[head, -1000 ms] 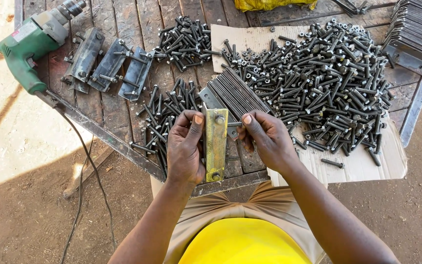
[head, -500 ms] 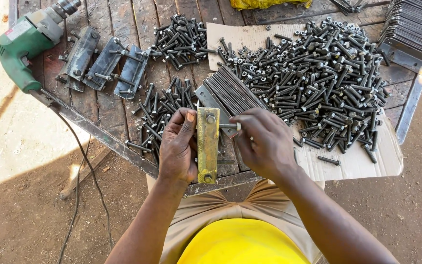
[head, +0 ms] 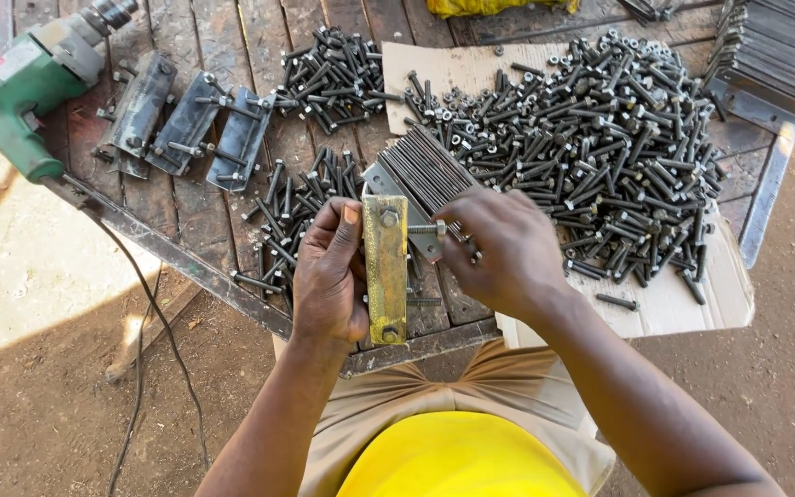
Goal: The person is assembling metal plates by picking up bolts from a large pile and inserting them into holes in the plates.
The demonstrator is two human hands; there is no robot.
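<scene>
- We are gripping a yellow plate (head: 385,269) upright in our left hand (head: 330,276), fingers wrapped round its left edge and thumb lying along its top; the plate is sitting just in front of the stack of strips (head: 427,170).
- Our right hand (head: 501,248) is now pinching a bolt (head: 423,229) at the plate's upper right edge, fingers closed on it; half a second ago the hand was lying over that spot, and a second ago it was apart from the plate, so we are judging the bolt to be going in.
- We are counting two bolt heads on the plate, one by the top and one by the bottom, besides the held bolt.
- Far left of the plate we are seeing three grey plates (head: 186,121) with bolts through them and one green drill (head: 34,78).
- Right of the plate, on cardboard (head: 664,308), one big bolt pile (head: 591,138) is lying, too many to count; two smaller piles are lying to its left.
</scene>
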